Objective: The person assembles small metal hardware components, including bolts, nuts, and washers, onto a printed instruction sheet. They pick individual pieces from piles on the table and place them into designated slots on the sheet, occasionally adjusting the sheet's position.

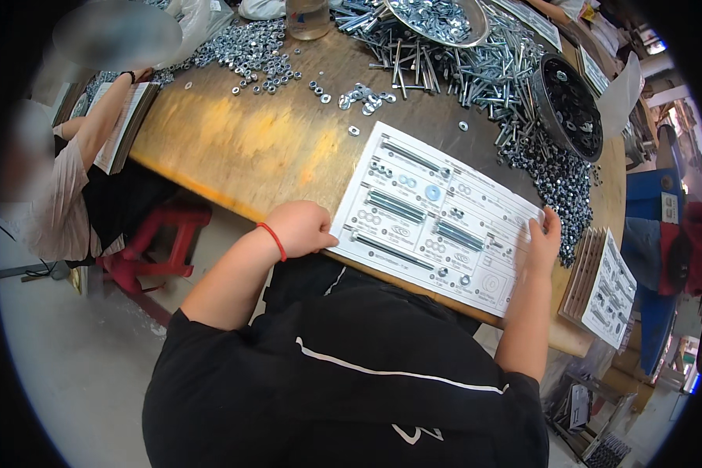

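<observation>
A white printed card [476,199] lies slightly tilted at the table's front edge before me. Several bolts [396,207] rest on its printed outlines, along with small nuts [442,272] and a washer [433,193]; some outlines show only print. My left hand [300,226], with a red cord at the wrist, is closed on the card's lower left corner. At the opposite side, my right hand [546,234] grips the card's right edge between thumb and fingers.
Loose bolts [476,70] are heaped at the far right, below a metal bowl [476,35]. A black bowl [569,109] stands beside piled nuts [561,187]. Stacked filled cards [608,296] are at right. Washers [366,97] lie mid-table. Another person's arm [101,117] reaches in at left.
</observation>
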`<state>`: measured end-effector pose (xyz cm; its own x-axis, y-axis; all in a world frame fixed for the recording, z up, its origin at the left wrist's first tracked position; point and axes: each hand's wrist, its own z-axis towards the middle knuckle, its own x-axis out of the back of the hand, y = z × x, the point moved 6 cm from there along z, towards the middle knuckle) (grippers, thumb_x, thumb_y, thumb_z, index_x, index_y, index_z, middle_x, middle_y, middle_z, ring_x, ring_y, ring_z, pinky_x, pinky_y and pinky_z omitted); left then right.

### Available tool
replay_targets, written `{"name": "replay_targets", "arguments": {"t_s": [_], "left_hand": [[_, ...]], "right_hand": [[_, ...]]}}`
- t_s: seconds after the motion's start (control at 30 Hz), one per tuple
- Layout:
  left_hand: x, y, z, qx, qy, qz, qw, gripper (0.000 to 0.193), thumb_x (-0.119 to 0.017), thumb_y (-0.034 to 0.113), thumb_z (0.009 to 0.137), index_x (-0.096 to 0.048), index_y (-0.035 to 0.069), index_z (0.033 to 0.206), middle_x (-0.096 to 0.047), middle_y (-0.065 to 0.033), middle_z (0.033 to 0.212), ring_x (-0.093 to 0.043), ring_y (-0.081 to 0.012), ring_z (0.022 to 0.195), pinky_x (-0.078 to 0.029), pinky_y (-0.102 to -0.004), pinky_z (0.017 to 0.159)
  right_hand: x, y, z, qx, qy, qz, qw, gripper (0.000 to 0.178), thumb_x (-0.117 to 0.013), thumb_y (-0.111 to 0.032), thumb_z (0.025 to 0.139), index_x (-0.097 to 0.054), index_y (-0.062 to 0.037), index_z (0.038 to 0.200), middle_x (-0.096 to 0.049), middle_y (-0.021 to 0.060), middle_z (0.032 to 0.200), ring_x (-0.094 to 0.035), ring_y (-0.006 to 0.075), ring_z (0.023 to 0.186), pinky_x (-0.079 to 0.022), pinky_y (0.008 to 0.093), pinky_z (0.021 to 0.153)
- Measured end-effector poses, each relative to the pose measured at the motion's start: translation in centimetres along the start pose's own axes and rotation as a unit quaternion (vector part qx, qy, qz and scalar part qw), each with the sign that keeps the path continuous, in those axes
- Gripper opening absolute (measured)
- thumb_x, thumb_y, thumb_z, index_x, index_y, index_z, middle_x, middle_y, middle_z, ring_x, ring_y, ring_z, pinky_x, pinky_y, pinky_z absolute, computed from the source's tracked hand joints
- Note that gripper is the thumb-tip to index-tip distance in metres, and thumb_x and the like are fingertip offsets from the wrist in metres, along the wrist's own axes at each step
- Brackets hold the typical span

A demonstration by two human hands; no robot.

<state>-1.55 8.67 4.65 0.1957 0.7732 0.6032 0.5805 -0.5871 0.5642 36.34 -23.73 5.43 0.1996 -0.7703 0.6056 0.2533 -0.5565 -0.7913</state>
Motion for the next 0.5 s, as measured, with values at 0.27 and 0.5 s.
{"name": "replay_targets", "arguments": {"t_s": [0.27, 0.5], "left_hand": [[3.1, 0.2, 3.7, -0.008, 0.092, 0.006, 0.996, 0.026, -0.068, 0.034, 0.083, -0.072, 0.009, 0.086, -0.069, -0.0149, 0.080, -0.066, -0.0336, 0.078, -0.051, -0.0435, 0.071], [13.1, -2.5, 11.0, 0.027, 0.422, -0.034, 0.905, 0.024, -0.068, 0.030, 0.085, -0.072, 0.010, 0.099, -0.069, -0.0104, 0.091, -0.066, -0.0296, 0.084, -0.052, -0.0398, 0.074]], "right_hand": [[0.1, -2.6, 1.1, 0.140, 0.083, -0.209, 0.964, 0.040, -0.067, -0.007, 0.081, -0.060, 0.0015, 0.120, -0.062, 0.0177, 0.121, -0.059, 0.0325, 0.111, -0.045, 0.0394, 0.098], [-12.0, -15.5, 0.5, 0.270, -0.100, -0.107, 0.952, 0.025, -0.072, -0.009, 0.080, -0.068, -0.0036, 0.104, -0.067, 0.0133, 0.108, -0.061, 0.0311, 0.106, -0.047, 0.0382, 0.093]]}}
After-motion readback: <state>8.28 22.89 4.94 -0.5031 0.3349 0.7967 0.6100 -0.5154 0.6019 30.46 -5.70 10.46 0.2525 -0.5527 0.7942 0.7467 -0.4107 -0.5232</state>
